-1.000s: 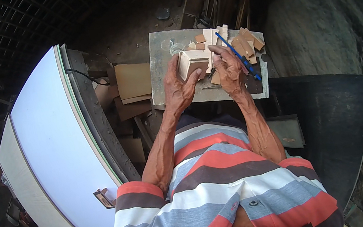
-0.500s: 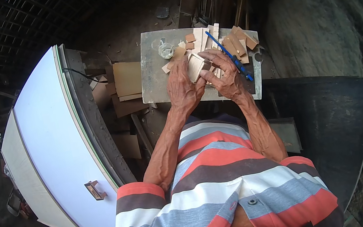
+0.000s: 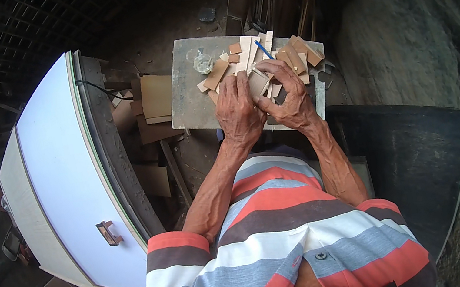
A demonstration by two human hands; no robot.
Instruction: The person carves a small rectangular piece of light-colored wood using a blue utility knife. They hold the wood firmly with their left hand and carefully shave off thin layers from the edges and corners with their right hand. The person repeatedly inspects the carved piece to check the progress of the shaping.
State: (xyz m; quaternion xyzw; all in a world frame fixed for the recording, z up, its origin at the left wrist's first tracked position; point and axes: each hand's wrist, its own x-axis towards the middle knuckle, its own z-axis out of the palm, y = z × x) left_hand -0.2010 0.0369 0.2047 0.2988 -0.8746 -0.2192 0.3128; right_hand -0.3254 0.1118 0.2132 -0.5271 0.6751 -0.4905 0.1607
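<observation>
Between my two hands is a small, pale wooden box-like piece, held low over the board. My left hand presses its left side, the fingers pointing away from me and lying close together. Curled around its right side is my right hand, with the thumb near my left hand. My fingers hide much of the piece. Beneath and around it lie pale and brown wood offcuts. A slim blue tool shows partly beyond my right hand, which covers the rest. A small clear cup with whitish contents stands left of the offcuts.
The grey work board lies in front of me. To my left is a large white panel with a small wooden frame-like piece on it. A dark sheet is at right, beside a rough wall. Wooden boards lie beyond the panel.
My hands have lowered and turned the box-like piece, which is now more covered. The blue tool's near part is hidden behind my right hand. The view has shifted slightly.
</observation>
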